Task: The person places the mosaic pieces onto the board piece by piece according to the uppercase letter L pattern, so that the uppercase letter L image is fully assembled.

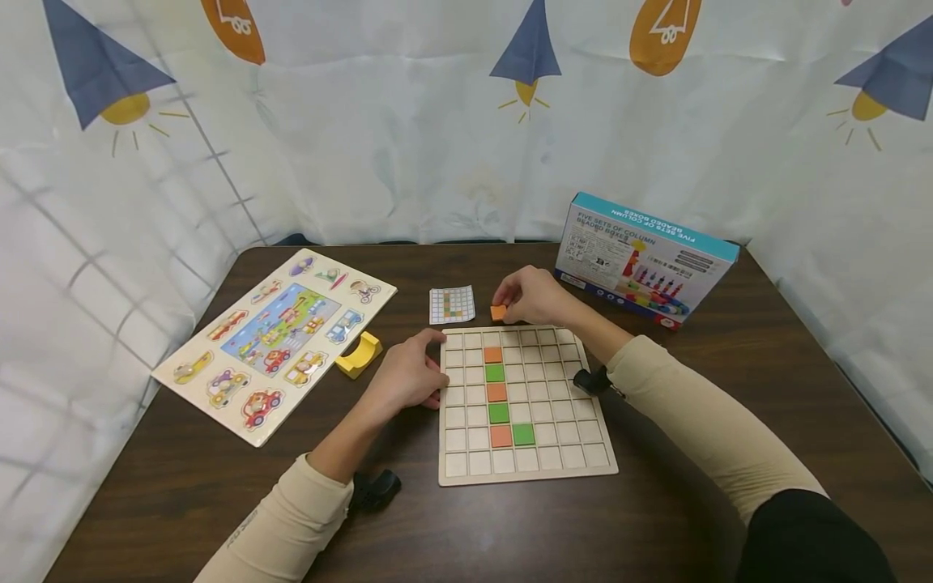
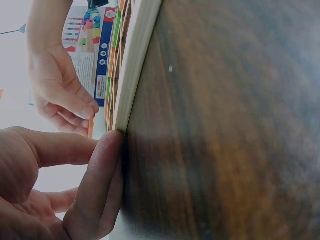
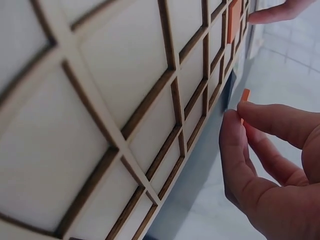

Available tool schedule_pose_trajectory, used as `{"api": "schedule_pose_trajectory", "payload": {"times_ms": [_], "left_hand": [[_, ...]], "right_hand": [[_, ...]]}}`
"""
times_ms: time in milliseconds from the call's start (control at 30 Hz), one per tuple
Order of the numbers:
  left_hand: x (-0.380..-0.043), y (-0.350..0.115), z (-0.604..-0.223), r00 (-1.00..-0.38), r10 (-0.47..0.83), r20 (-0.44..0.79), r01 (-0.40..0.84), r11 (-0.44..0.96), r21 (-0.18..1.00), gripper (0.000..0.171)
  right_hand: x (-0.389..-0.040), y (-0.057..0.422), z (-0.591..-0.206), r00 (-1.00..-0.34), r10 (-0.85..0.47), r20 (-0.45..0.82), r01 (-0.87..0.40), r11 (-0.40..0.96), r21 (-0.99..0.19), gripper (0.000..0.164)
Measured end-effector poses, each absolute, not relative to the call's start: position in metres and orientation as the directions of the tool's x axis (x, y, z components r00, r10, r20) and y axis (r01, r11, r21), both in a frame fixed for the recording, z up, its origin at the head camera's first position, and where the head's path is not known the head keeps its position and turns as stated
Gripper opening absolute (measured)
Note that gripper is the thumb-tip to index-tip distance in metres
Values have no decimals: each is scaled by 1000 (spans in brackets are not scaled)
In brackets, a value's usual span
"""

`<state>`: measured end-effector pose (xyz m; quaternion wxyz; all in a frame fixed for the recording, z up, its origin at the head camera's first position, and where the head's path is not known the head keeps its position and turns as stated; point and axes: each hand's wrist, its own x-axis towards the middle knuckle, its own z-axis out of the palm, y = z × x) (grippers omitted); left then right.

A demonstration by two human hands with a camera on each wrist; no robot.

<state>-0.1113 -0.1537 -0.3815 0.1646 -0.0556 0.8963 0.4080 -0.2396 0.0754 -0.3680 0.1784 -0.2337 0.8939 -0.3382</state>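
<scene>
My right hand (image 1: 535, 295) pinches an orange square tile (image 1: 498, 312) between thumb and fingertips, just beyond the far edge of a wooden grid board (image 1: 561, 413). In the right wrist view the tile (image 3: 245, 95) is seen edge-on, apart from the board. My left hand (image 1: 408, 372) rests its fingers against the board's left edge; a fingertip (image 2: 107, 145) touches the side. A column of alternating orange (image 1: 493, 355) and green (image 1: 495, 372) tiles lies in the grid. Another green tile (image 1: 523, 435) sits right of the nearest orange one. A small pattern card (image 1: 452, 305) lies behind the board.
To the left lies a vehicle picture puzzle board (image 1: 277, 340), with a yellow arched block (image 1: 359, 356) by its right edge. A toy box (image 1: 641, 259) stands at the back right. White patterned curtain (image 1: 437, 162) hangs behind the dark wooden table (image 1: 656, 518).
</scene>
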Motion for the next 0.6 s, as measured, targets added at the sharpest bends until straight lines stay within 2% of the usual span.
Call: {"api": "schedule_pose_trajectory", "payload": {"times_ms": [600], "left_hand": [[-111,-154,-380,-941,39,-337,-230,658,717,66]], "right_hand": [[-212,93,-362,-815,-562,-140,-316,634,-705,20]]}}
